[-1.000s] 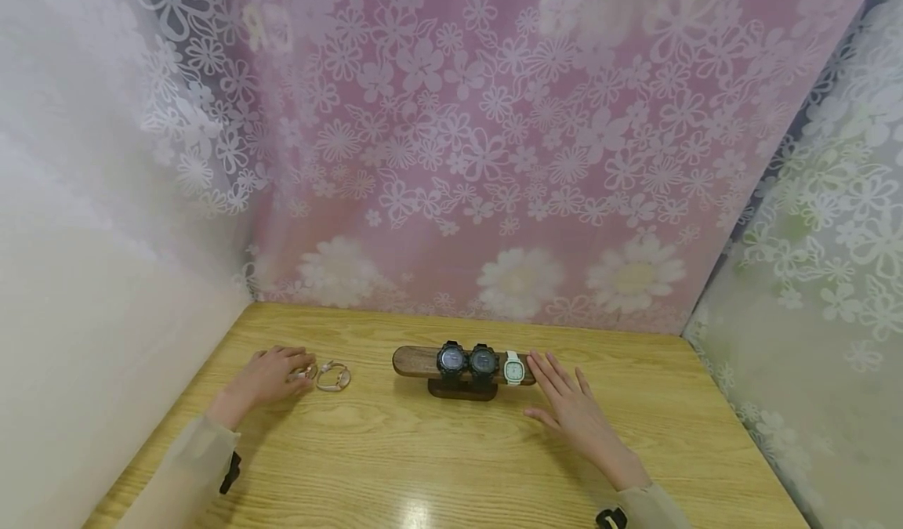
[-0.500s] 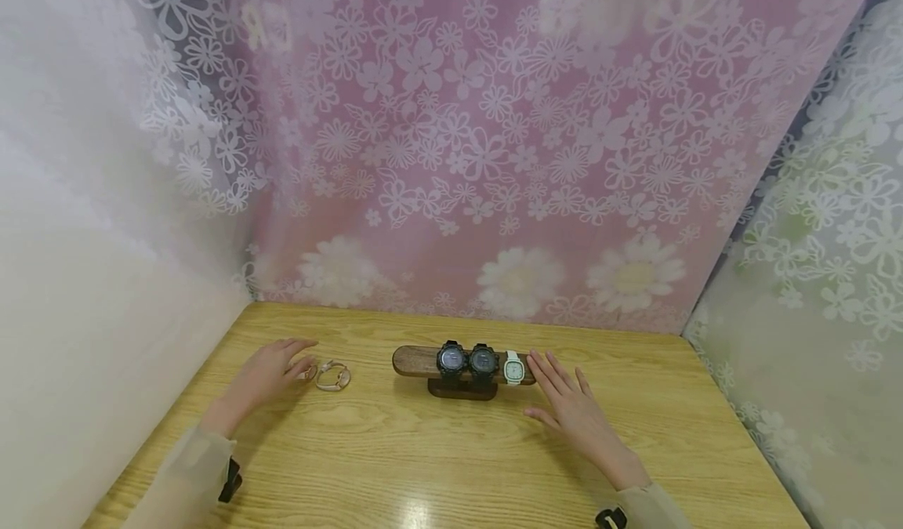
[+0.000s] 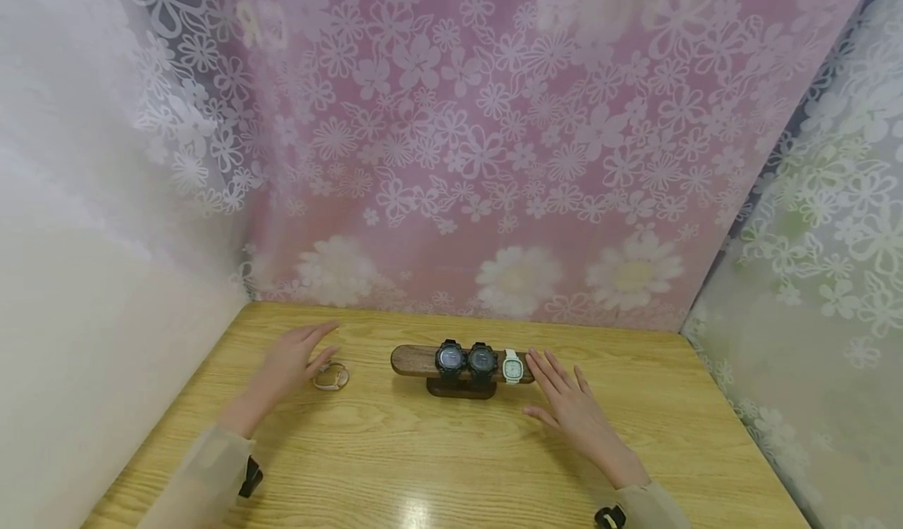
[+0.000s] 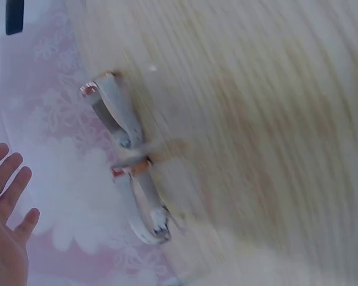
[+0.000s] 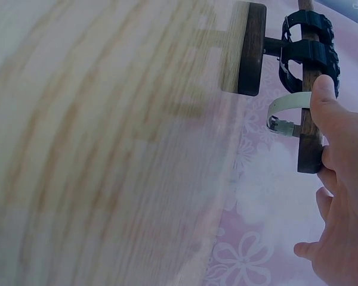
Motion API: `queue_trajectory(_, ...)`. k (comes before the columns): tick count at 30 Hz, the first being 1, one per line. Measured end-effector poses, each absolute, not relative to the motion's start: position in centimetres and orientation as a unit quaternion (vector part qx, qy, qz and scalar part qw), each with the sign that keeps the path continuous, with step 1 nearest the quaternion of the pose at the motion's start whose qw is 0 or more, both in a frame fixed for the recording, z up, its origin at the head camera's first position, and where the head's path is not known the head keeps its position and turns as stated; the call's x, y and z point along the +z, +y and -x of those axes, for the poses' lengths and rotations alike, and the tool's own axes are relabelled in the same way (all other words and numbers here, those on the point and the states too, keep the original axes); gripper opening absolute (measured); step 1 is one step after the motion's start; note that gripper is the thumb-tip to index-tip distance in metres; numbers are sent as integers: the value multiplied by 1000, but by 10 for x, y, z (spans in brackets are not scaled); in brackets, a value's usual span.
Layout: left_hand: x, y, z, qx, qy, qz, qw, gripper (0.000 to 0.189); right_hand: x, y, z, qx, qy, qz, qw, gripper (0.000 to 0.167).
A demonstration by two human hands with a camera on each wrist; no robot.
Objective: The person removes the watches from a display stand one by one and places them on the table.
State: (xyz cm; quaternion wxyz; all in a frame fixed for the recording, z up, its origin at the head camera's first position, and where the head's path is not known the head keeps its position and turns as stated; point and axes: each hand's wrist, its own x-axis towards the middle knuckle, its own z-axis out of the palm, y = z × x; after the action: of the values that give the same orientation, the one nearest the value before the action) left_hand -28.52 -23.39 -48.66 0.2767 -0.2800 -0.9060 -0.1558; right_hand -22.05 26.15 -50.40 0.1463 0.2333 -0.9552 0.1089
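My left hand (image 3: 285,366) hovers at the left of the table with its fingers extended, partly covering a light-strapped watch (image 3: 342,377) in the head view. The left wrist view shows two such watches lying end to end, an upper watch (image 4: 120,106) and a lower watch (image 4: 131,208), both apart from the hand. My right hand (image 3: 574,411) has its fingers straight, their tips on the right end of a dark wooden watch stand (image 3: 416,360). On its bar sit two black watches, a left one (image 3: 451,358) and a right one (image 3: 482,361), beside a pale green watch (image 3: 513,367).
The stand's base (image 3: 462,389) rests on a wood-grain table (image 3: 395,451). A pink flowered curtain (image 3: 423,161) rises behind its far edge. Pale cloth walls, one on the left (image 3: 106,278) and one on the right (image 3: 832,341), flank it.
My left hand has lifted off the watch it was covering, straightened its fingers, and moved right toward the other one. The right hand and the stand have stayed put.
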Motion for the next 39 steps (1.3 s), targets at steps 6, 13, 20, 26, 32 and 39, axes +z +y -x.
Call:
queue_trajectory(6, -478, -209, 285, -152, -895, 305, 288, 59, -505, 261, 223, 102, -954, -236, 154, 87)
queue_trajectory(13, -474, -176, 290, -164, -890, 320, 281, 59, -506, 262, 223, 104, -954, -235, 152, 87)
queue_trajectory(20, -476, -144, 291, -169, -891, 324, 268, 58, -505, 260, 223, 105, -954, -235, 153, 87)
queue_trajectory(26, -479, -117, 290, -166, -892, 340, 247, 61, -505, 261, 222, 101, -954, -234, 154, 86)
queue_trajectory(32, -476, -90, 287, -173, -900, 348, 199, 69, -505, 261, 221, 102, -954, -236, 154, 86)
queue_trajectory(39, -478, -67, 288, -136, -907, 364, 165, 78, -505, 262, 221, 99, -956, -234, 149, 86)
